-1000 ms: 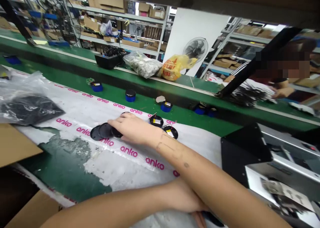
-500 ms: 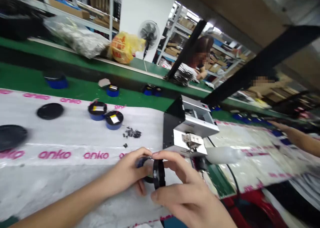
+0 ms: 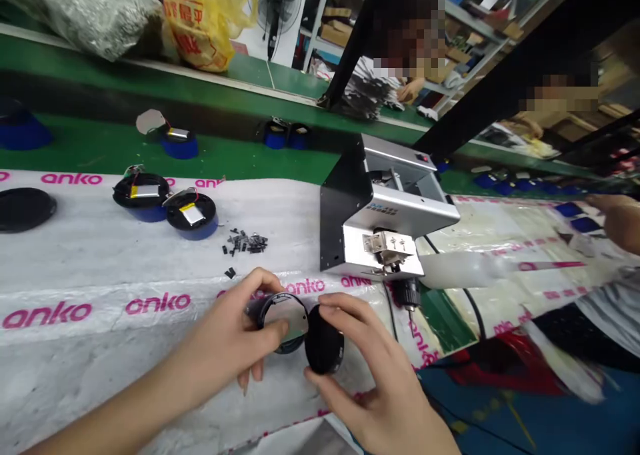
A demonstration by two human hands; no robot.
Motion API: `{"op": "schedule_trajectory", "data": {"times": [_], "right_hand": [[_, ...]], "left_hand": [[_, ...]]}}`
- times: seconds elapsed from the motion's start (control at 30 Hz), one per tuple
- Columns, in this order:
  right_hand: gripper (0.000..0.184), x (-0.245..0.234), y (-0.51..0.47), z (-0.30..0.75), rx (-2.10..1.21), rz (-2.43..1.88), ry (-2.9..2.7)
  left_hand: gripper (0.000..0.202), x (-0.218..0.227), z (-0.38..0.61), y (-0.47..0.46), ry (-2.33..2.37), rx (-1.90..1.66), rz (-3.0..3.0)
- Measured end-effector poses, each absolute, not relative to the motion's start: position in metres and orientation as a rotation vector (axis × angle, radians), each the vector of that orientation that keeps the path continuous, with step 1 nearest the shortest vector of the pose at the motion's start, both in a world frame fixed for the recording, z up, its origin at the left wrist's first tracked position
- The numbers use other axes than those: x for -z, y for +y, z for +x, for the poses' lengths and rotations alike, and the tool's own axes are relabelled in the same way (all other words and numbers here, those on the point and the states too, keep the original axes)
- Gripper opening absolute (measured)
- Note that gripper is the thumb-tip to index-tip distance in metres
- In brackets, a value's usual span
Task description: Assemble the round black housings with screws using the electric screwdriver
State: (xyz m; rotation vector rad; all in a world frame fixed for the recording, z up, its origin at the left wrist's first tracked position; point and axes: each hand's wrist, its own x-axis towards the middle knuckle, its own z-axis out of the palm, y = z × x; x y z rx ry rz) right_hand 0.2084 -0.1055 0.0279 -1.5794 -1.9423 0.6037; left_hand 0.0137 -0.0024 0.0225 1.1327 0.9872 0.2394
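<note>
My left hand (image 3: 250,332) grips a round housing (image 3: 295,315), its thumb lying on the pale disc inside the dark rim. Right beside it, my right hand (image 3: 370,368) pinches a black round cover (image 3: 324,340) on edge between thumb and fingers. Cover and housing are side by side; whether they touch I cannot tell. Both are held above the white wrapped bench surface (image 3: 165,355). Beyond my hands lies a scatter of small black pieces (image 3: 247,242). Two blue-and-black round units, one nearer (image 3: 193,214) and one behind (image 3: 143,195), have silver battery packs on top.
A silver-and-black screw feeder machine (image 3: 395,202) stands ahead to the right, an electric screwdriver tip (image 3: 407,295) below it. A white bottle (image 3: 455,270) lies beside it. A black disc (image 3: 25,208) is at far left. A co-worker's hand (image 3: 620,222) is at far right.
The black cover has turned from edge-on to show its broad face. The housing has tilted so its pale disc shows more. The camera view has shifted closer and to the right.
</note>
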Motion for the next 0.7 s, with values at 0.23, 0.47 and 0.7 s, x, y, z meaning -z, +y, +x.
{"op": "schedule_trajectory", "data": {"times": [0.23, 0.47, 0.7], "right_hand": [[0.069, -0.011, -0.099, 0.210, -0.624, -1.290, -1.744], [0.075, -0.010, -0.102, 0.208, -0.615, -1.351, -1.765], [0.074, -0.013, -0.099, 0.207, -0.561, -1.404, -1.830]], "left_hand": [[0.036, -0.027, 0.016, -0.003, 1.014, -0.219, 1.039], [0.031, -0.025, 0.016, -0.001, 0.976, -0.237, 1.013], [0.030, -0.017, 0.010, 0.001, 0.842, -0.269, 1.014]]}}
